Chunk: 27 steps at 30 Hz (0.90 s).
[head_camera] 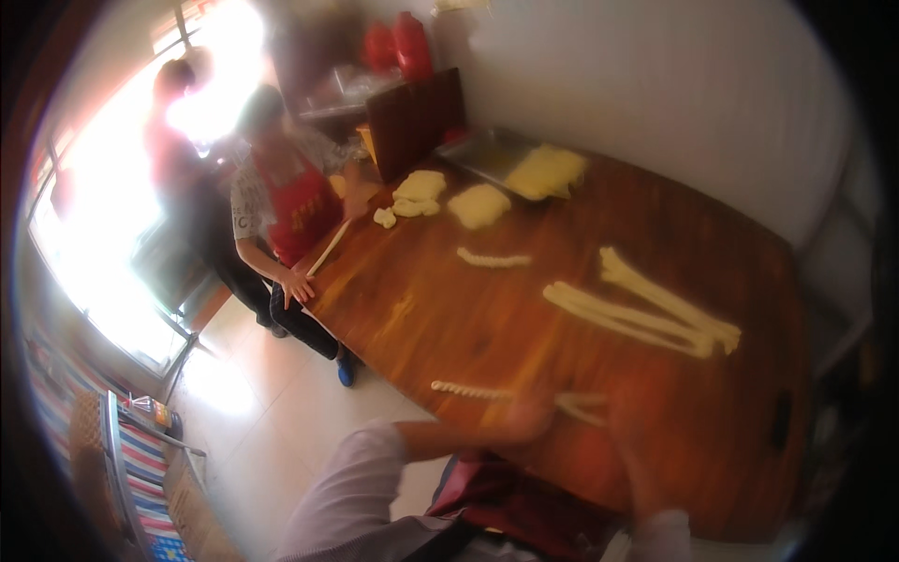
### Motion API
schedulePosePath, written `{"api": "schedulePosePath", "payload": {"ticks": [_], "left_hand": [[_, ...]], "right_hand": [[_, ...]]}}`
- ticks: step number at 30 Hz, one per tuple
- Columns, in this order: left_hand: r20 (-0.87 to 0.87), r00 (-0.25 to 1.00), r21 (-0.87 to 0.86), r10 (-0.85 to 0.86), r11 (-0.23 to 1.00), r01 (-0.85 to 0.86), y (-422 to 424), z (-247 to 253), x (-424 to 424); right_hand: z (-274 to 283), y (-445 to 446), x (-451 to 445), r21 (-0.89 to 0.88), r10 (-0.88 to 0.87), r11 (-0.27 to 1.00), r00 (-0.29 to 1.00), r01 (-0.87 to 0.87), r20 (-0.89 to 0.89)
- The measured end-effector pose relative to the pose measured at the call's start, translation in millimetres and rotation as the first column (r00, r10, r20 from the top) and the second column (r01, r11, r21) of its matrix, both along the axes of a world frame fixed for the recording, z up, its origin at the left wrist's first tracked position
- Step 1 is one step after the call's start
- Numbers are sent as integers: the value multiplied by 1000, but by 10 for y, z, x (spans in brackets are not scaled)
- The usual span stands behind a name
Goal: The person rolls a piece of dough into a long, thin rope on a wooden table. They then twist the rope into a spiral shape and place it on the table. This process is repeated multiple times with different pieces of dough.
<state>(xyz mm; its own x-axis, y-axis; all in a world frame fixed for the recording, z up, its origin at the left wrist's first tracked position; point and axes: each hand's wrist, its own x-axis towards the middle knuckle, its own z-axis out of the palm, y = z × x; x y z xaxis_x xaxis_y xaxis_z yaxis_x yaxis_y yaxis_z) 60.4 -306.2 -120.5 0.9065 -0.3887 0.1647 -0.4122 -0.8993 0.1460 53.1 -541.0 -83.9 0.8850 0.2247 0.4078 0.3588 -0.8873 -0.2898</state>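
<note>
A partly twisted dough strand (470, 390) lies near the front edge of the wooden table, its left part coiled and its right part split in two. Over its middle is my left hand (530, 414), blurred; whether its fingers grip the dough is unclear. My right hand (632, 400), also blurred, is at the right end of the split strands, its fingers not distinct. Beyond my hands, several long plain dough strips (632, 319) lie at the right of the table. A short twisted dough piece (494, 259) rests farther back, near the middle.
A wooden table (421, 316) spans the view. At its back are dough slabs (480, 206) and a metal tray (484, 158) with a yellow dough sheet (548, 171). A co-worker in a red apron (302, 204) handles a dough strand at the left edge; another person (189, 161) stands behind.
</note>
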Motion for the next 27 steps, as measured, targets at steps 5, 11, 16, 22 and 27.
{"api": "schedulePosePath", "payload": {"ticks": [5, 11, 16, 22, 27], "left_hand": [[25, 999, -248, -34, 968, 39, -36, 455, 128], [6, 999, -255, -46, 966, 46, -147, 288, 124], [169, 984, -121, 60, 992, -40, -247, 291, 358], [-16, 950, -124, -311, 944, 306, 44, 321, -687], [-93, 990, -115, 110, 986, -121, -294, 420, 302]], "right_hand": [[25, 223, 82, 26, 58, 998, 997, -57, -48], [0, -32, -394, 1, 97, 995, 995, -97, -30], [-101, 81, 307, 70, -26, 997, 992, 35, -122], [84, -44, -605, -9, 295, 955, 954, -295, 40], [-156, 10, 81, 166, 47, 986, 927, 16, -371]]}}
